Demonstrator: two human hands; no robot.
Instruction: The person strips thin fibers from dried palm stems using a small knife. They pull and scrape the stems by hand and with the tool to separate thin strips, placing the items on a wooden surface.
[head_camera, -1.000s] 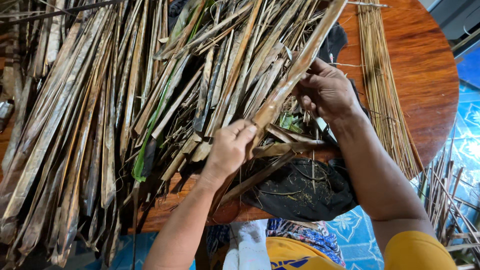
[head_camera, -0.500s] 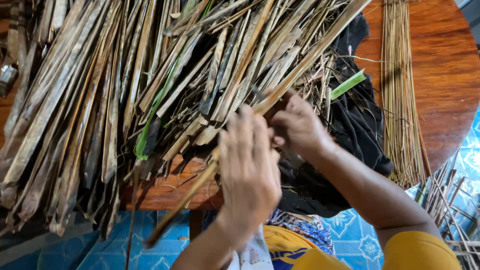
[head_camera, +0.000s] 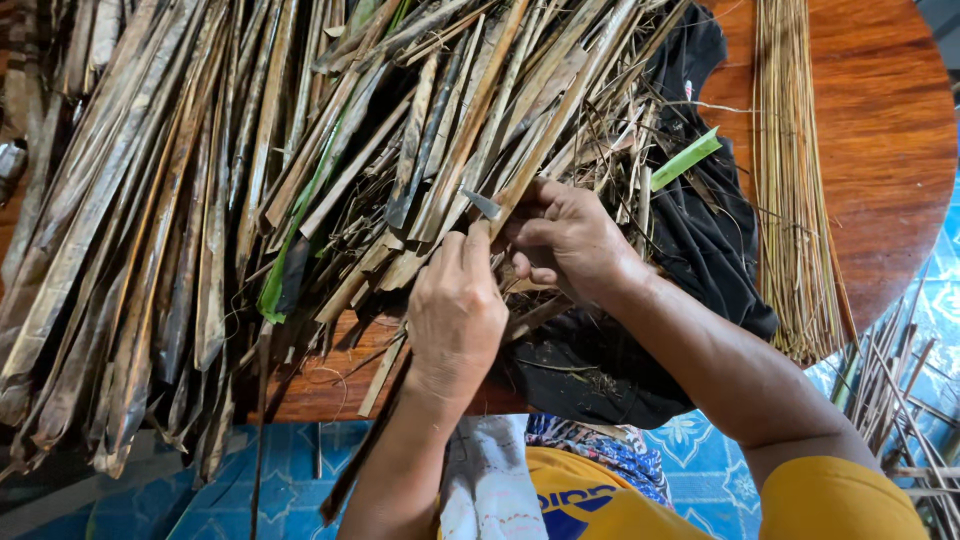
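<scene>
My left hand (head_camera: 455, 312) grips a long dry brown leaf strip (head_camera: 560, 110) near its middle; the strip runs from the upper right down past the table edge toward my lap. Just to the right, my right hand (head_camera: 568, 240) closes on the same strip and holds a small knife, whose grey blade (head_camera: 484, 204) pokes out up and left beside my left thumb. Both hands touch each other over the near edge of a big pile of dry leaves (head_camera: 200, 180).
A round red-brown wooden table (head_camera: 880, 120) carries the pile. A black cloth (head_camera: 715, 250) lies under my right arm, with a green leaf scrap (head_camera: 686, 160) on it. A bundle of thin straw-coloured ribs (head_camera: 795, 200) lies to the right. Loose sticks (head_camera: 890, 390) rest on the blue patterned floor.
My hands have come together on the strip. The left hand slid up it and turned palm down; the strip's lower end now hangs below the table edge. The knife blade has come into sight.
</scene>
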